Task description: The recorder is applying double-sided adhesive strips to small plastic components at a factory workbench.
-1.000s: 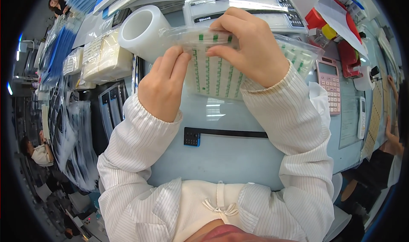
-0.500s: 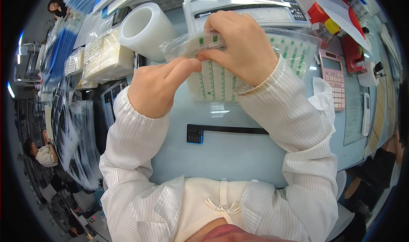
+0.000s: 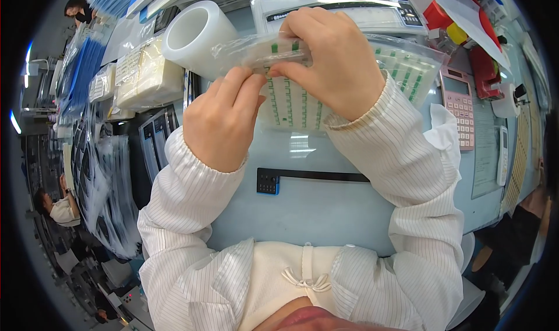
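Hands meet above the middle of the pale blue table [image 3: 326, 214], both forearms in white striped sleeves rising from the lower edge and bending inward at the wrists. The right hand [image 3: 335, 63] is arched over from the right, knuckles up, its fingertips pressed together on the top edge of a clear plastic bag [image 3: 256, 51]. The left hand [image 3: 224, 121] comes up from below with its back toward the camera, thumb and forefinger pinching the same bag just beneath the right fingertips, so the two grips almost touch. The bag is held in the air between the hands, crumpled and stretched sideways, with small green-marked pieces showing inside it. Directly under it, lying flat on the table, is a sheet of green-striped labels [image 3: 291, 104] in a clear sleeve, partly hidden by both hands. A roll of clear tape [image 3: 195, 37] stands just left of the bag, behind the left hand. A pink calculator [image 3: 460, 112] lies to the right, and a narrow black bar [image 3: 314, 176] rests on the table below the wrists.
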`<move>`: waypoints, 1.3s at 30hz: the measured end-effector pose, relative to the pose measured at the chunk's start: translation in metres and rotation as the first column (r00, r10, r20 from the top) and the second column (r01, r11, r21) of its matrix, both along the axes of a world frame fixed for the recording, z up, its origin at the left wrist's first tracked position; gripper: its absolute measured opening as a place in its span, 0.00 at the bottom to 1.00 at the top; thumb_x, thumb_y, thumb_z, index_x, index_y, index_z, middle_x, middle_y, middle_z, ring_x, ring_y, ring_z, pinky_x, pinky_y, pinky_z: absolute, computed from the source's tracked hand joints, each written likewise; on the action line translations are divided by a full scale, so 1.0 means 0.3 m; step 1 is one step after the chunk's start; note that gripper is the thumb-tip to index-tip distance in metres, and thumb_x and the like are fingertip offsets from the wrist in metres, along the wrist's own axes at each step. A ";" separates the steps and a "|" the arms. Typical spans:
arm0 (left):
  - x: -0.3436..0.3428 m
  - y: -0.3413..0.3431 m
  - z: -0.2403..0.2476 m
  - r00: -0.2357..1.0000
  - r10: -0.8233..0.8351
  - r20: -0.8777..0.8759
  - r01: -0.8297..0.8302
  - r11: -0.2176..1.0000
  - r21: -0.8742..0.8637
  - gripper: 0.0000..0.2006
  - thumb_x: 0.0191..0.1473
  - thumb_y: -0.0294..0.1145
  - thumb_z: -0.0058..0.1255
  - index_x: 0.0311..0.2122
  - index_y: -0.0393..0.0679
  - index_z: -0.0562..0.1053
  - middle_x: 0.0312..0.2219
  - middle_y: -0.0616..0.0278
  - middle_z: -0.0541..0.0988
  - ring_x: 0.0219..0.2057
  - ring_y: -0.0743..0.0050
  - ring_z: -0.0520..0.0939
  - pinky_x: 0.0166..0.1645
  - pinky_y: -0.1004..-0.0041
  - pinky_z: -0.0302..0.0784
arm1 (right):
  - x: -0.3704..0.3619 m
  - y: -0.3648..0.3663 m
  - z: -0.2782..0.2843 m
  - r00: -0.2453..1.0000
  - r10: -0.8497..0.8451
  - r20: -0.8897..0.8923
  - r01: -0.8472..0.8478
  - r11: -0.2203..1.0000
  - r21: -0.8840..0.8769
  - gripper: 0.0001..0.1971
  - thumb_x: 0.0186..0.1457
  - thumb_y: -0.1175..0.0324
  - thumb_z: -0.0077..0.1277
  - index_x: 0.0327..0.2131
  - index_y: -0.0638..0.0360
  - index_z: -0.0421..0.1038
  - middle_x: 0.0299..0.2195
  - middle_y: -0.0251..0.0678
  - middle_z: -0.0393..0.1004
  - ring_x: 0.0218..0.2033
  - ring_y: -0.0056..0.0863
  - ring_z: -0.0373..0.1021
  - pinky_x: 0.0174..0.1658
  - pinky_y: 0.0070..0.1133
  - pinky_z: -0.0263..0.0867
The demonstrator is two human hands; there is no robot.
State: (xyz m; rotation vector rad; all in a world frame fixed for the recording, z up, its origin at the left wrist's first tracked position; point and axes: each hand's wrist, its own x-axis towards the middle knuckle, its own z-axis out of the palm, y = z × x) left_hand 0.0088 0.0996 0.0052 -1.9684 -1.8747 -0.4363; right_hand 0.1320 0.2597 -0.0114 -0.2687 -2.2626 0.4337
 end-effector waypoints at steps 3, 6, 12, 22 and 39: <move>0.004 -0.011 -0.004 0.999 0.033 0.003 -0.033 0.999 -0.021 0.12 0.45 0.24 0.60 0.37 0.40 0.74 0.35 0.62 0.76 0.29 0.66 0.80 0.31 0.72 0.77 | -0.002 -0.006 0.001 1.000 -0.011 -0.003 0.011 1.000 0.017 0.17 0.38 0.66 0.68 0.31 0.59 0.72 0.29 0.37 0.74 0.30 0.38 0.70 0.39 0.29 0.64; 0.020 -0.019 0.005 0.998 0.069 -0.009 -0.069 0.996 -0.060 0.10 0.44 0.24 0.59 0.34 0.40 0.73 0.35 0.63 0.75 0.29 0.66 0.80 0.31 0.72 0.77 | -0.008 -0.011 0.003 1.000 -0.003 -0.006 0.004 1.000 0.019 0.17 0.38 0.66 0.68 0.32 0.59 0.72 0.28 0.37 0.74 0.31 0.38 0.70 0.40 0.29 0.64; -0.027 -0.016 0.044 0.987 -0.154 -0.034 0.148 0.980 -0.135 0.09 0.42 0.23 0.60 0.30 0.39 0.72 0.34 0.63 0.76 0.27 0.67 0.79 0.29 0.71 0.76 | 0.004 0.028 -0.003 1.000 0.024 -0.014 -0.024 1.000 0.005 0.17 0.37 0.67 0.68 0.31 0.60 0.72 0.28 0.38 0.73 0.29 0.36 0.70 0.37 0.28 0.65; -0.094 -0.035 0.137 0.942 -0.245 0.227 0.213 0.964 0.158 0.11 0.35 0.20 0.67 0.29 0.38 0.78 0.42 0.52 0.79 0.26 0.70 0.78 0.28 0.77 0.73 | 0.078 0.121 0.053 0.977 0.202 0.064 -0.163 0.912 -0.376 0.15 0.44 0.70 0.68 0.36 0.59 0.76 0.31 0.29 0.76 0.32 0.21 0.71 0.37 0.20 0.68; -0.042 0.007 -0.024 0.812 -0.018 0.583 -0.037 0.996 0.083 0.34 0.45 0.20 0.61 0.59 0.40 0.61 0.31 0.58 0.74 0.29 0.69 0.79 0.28 0.75 0.77 | 0.104 0.131 0.105 0.986 0.164 0.005 -0.149 0.905 -0.399 0.16 0.45 0.70 0.68 0.38 0.60 0.76 0.32 0.27 0.77 0.34 0.19 0.71 0.40 0.18 0.68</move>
